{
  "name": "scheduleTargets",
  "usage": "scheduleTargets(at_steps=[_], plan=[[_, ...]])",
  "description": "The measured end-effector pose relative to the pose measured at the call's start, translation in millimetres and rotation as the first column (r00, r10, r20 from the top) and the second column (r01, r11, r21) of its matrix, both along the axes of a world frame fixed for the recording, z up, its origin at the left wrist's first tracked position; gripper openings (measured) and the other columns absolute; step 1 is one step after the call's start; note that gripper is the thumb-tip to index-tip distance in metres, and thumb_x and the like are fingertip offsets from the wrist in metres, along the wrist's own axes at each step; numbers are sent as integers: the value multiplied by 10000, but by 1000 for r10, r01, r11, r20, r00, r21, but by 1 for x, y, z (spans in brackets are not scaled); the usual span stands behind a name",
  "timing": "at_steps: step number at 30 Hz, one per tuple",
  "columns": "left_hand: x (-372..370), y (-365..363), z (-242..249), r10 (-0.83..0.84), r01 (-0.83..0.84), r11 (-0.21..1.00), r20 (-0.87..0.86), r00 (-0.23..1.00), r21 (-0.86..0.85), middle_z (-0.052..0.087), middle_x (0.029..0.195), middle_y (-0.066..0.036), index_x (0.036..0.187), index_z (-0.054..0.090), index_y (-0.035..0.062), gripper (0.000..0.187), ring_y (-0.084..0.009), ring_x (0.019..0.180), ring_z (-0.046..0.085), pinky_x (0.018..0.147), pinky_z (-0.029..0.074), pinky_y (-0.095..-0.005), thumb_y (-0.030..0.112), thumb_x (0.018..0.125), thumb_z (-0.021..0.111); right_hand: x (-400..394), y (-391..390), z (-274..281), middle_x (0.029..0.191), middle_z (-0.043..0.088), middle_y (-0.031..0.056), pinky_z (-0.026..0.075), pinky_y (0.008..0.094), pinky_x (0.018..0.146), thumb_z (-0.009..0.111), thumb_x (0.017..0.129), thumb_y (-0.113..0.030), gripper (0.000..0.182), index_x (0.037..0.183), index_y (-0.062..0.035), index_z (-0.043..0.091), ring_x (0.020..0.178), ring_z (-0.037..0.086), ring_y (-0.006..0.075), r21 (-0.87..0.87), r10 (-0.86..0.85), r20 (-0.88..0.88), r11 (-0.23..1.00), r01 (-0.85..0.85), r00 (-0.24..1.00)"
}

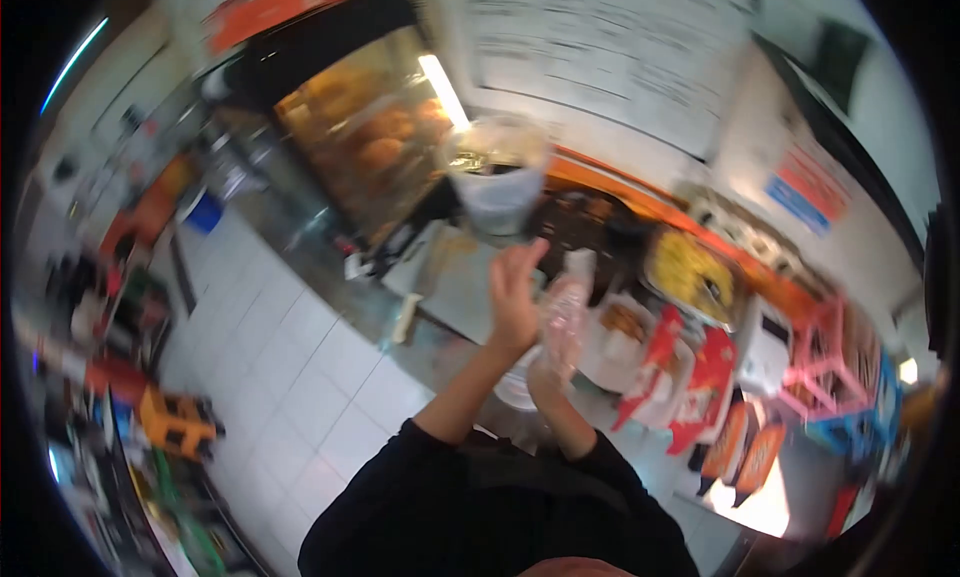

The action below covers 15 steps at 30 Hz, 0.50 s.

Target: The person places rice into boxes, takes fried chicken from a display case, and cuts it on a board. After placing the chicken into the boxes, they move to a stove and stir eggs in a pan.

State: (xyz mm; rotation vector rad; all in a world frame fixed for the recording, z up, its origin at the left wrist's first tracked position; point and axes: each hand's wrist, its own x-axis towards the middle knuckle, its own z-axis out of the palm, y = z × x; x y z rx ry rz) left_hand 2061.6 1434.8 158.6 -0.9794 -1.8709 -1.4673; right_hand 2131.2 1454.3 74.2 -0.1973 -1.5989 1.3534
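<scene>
My left hand (515, 299) is raised over the counter, bare, its fingers stretched upward and apart, holding nothing that I can see. Close beside it is my right hand (565, 322), in a loose, clear plastic glove (578, 267). Its fingers look extended inside the plastic, though motion blurs them. Below the hands, a clear round container (518, 387) is partly hidden by my wrists. To the right of my right hand is a white paper-lined tray (610, 347) with brown fried pieces (624, 322). Red and white food boxes (655, 367) sit beside it.
Behind my hands stand a white bucket (497, 182) and a lit glass food warmer (370, 127). A metal pan of yellow food (690, 272), a pink basket (825, 362) and orange-black boxes (742, 447) are at right. White floor tiles (290, 387) lie left of the counter.
</scene>
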Motion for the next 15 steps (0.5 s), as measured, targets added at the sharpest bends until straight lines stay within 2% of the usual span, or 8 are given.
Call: scheduleTargets(at_steps=[2, 5, 7, 8, 9, 12, 13, 15], plan=[[-9, -23, 5, 16, -14, 999, 61, 998, -38, 524, 903, -116, 1184, 541, 80, 411, -254, 778, 564, 732, 462, -334, 110, 792, 662, 15, -13, 25, 1405, 404, 202, 294, 391, 1064, 459, 935, -82, 405, 1313, 57, 426, 1308, 380, 308, 180, -56, 166, 983, 26, 985], [-40, -62, 13, -26, 36, 999, 252, 967, -35, 516, 773, -81, 1201, 501, 101, 454, -234, 634, 535, 595, 440, -346, 105, 776, 657, 60, -6, 71, 1407, 375, 253, 351, 401, 1034, 562, 860, -81, 539, 1354, 43, 387, 1230, 484, 339, 491, 295, 544, 648, -583, 786], [-74, -97, 9, 13, -8, 1000, 258, 966, -19, 506, 718, -60, 1229, 463, 117, 492, -234, 598, 523, 534, 414, -361, 100, 771, 641, 60, -19, 62, 1320, 464, 208, 515, 226, 549, 690, 697, 49, 815, 1416, -58, 322, 839, 679, 224, -143, 285, 417, 958, -247, 863], [-93, -105, -19, -64, 82, 995, 256, 964, -60, 496, 697, -73, 1248, 421, 138, 504, -249, 621, 538, 551, 416, -372, 99, 783, 609, 34, -42, 100, 1327, 427, 175, 485, 214, 498, 718, 619, 110, 948, 1437, -77, 276, 791, 667, 183, -35, 100, 386, 995, -93, 917], [-90, -119, -16, -145, 195, 974, 341, 929, -116, 511, 695, -72, 1250, 420, 157, 488, -271, 641, 558, 573, 421, -394, 88, 794, 579, 8, -49, 98, 1360, 376, 171, 482, 218, 492, 734, 585, 120, 1017, 1449, -94, 242, 752, 658, 174, -34, 145, 431, 989, -144, 891], [-103, -166, -14, -433, 504, 854, 367, 824, -125, 550, 994, -156, 1359, 301, 87, 691, -332, 871, 595, 737, 462, -419, 81, 753, 632, -76, -13, -5, 1015, 595, 96, 481, 242, 516, 595, 757, 38, 492, 1223, -22, 450, 690, 632, 153, -227, 556, 460, 828, -513, 692], [-114, -195, -16, -423, 491, 860, 346, 838, -137, 508, 1090, -173, 1374, 275, 71, 737, -340, 952, 574, 796, 458, -417, 78, 739, 648, -97, -16, -2, 770, 606, 40, 463, 252, 509, 557, 791, -7, 203, 993, -26, 566, 616, 584, 118, -186, 527, 443, 845, -501, 725], [-137, -257, -25, -376, 437, 879, 286, 881, -189, 418, 1259, -192, 1388, 266, 67, 788, -348, 1111, 511, 918, 433, -417, 88, 714, 674, -142, 2, -2, 566, 547, 16, 420, 228, 422, 538, 688, 20, 69, 676, -45, 556, 486, 532, 101, -28, 307, 692, 916, -401, 653]])
